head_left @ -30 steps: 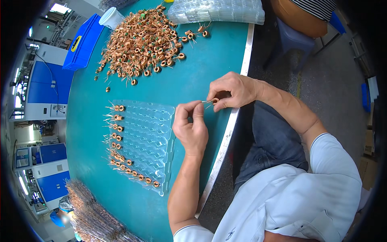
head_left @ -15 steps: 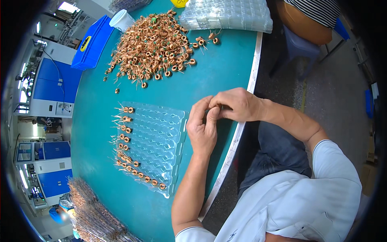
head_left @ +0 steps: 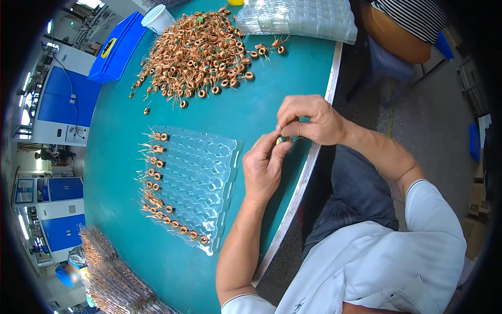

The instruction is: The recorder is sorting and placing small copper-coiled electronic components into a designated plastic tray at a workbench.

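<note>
The left hand (head_left: 265, 168) pinches a coil (head_left: 282, 139) between thumb and finger, up over the surface (head_left: 130, 209) near its edge. Right against it, the right hand (head_left: 318, 123) has thumb and forefinger tips together (whether they grip a wire, I can't tell from here). Just left of the hands lies a clear tray (head_left: 198, 175), more coils lining its left and lower edges. Beyond sits a big coil pile (head_left: 196, 57), between a blue bin (head_left: 116, 49) and stacked trays (head_left: 295, 21).
</note>
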Tool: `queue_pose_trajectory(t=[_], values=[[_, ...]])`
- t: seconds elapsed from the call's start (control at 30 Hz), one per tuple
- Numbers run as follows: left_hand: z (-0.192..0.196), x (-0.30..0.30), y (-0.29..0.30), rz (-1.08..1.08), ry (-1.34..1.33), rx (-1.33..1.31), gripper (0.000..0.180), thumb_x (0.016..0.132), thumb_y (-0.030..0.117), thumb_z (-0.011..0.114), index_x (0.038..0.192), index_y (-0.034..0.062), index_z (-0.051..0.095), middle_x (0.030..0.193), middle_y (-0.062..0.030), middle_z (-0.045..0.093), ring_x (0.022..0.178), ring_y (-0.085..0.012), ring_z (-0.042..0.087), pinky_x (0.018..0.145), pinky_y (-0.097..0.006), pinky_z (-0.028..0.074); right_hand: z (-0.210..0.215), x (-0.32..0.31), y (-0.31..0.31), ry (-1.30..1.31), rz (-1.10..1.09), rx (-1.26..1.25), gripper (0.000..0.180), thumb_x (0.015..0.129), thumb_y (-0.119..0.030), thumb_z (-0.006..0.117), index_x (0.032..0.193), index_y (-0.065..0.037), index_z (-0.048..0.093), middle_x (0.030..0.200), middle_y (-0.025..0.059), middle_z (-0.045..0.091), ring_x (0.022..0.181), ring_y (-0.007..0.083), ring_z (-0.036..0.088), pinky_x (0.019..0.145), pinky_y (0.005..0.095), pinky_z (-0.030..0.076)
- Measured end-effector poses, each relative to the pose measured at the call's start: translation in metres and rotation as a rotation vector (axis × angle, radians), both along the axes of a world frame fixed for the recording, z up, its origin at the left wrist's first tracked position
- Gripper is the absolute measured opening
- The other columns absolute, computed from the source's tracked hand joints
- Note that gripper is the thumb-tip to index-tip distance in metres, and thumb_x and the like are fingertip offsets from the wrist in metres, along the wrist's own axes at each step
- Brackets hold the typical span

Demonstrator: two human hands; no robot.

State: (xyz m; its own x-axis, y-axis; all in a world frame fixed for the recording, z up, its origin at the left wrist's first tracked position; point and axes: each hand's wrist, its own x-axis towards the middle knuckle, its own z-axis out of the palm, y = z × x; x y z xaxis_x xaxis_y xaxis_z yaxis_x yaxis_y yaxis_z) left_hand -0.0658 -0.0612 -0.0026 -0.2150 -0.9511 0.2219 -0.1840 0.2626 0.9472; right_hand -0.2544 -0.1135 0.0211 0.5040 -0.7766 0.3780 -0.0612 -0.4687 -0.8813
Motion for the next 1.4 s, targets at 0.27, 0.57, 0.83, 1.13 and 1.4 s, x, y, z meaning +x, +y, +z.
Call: queue_pose_trajectory(t=[0.27,0.57,0.83,1.13,1.4], values=[[0.002,0.0,0.003,-0.033,0.207,0.154,0.026,0.096,0.019,0.065,0.11,-0.0021,0.068,0.085,-0.0077,0.07,0.078,-0.0128,0.067,0.068,-0.025,0.054,-0.009,0.014,0.012,-0.23,-0.114,0.12,0.008,0.09,-0.004,0.068,0.097,0.0,0.065,0.088,0.0043,0.064,0.079,0.0093,0.061,0.066,0.0226,0.048],[-0.003,0.011,-0.01,0.141,0.236,-0.072,0.03,0.099,0.02,0.06,0.122,0.0007,0.065,0.131,-0.0137,0.054,0.118,-0.0208,0.055,0.091,-0.031,0.05,-0.007,0.031,0.012,-0.151,0.019,0.398,0.032,0.084,0.001,0.074,0.109,-0.001,0.056,0.104,0.0052,0.061,0.097,0.0129,0.063,0.085,0.0284,0.054],[-0.007,0.011,-0.011,0.122,0.524,0.021,0.032,0.103,0.02,0.051,0.125,-0.0024,0.059,0.121,-0.0135,0.061,0.106,-0.0191,0.06,0.083,-0.03,0.051,-0.009,0.022,0.0,-0.332,0.106,0.485,0.017,0.093,-0.006,0.063,0.108,0.001,0.059,0.098,0.0074,0.062,0.082,0.0135,0.065,0.074,0.0276,0.056],[-0.008,0.006,-0.01,0.078,0.491,-0.023,0.017,0.097,0.01,0.061,0.109,-0.0015,0.065,0.106,-0.0124,0.066,0.093,-0.019,0.064,0.075,-0.03,0.052,-0.012,0.007,-0.006,-0.319,0.188,0.654,0.026,0.091,-0.017,0.07,0.107,0.001,0.06,0.092,0.0078,0.063,0.074,0.0148,0.067,0.062,0.0261,0.056],[-0.007,0.003,-0.008,0.07,0.402,-0.07,0.011,0.095,0.003,0.062,0.103,-0.0013,0.067,0.1,-0.0116,0.066,0.091,-0.0181,0.065,0.076,-0.029,0.054,-0.017,0.001,-0.009,-0.315,0.228,0.665,0.025,0.088,-0.016,0.074,0.103,0.002,0.063,0.085,0.0069,0.065,0.07,0.0121,0.065,0.058,0.024,0.055]])
